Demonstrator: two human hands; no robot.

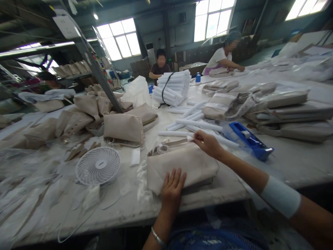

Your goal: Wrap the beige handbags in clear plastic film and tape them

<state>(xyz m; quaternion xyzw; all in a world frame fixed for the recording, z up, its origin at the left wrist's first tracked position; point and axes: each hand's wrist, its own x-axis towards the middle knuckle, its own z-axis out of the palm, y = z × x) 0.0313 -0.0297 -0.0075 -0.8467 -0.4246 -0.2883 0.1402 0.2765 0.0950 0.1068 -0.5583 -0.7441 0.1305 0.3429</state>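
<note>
**Clearance around the near table edge**

Centre: the beige bag (182, 166) is lying at the near edge of the table (291, 159). The left hand (172, 189) is pressing flat on it and the right hand (208, 143) is pinching at its far edge, so both are taking up the top of it.

Left: a small white fan (98, 166) is lying face-up near the bag, leaving only a narrow lane.

Right: a blue tape dispenser (247, 139) is sitting just beside the right hand. Bare tabletop is showing open in front of it.

Far side: loose white rolls (192, 121) are crowding the surface behind the bag. A pile of beige bags (122, 126) is blocking the far left, and stacks of wrapped bags (286, 107) are filling the far right.
</note>
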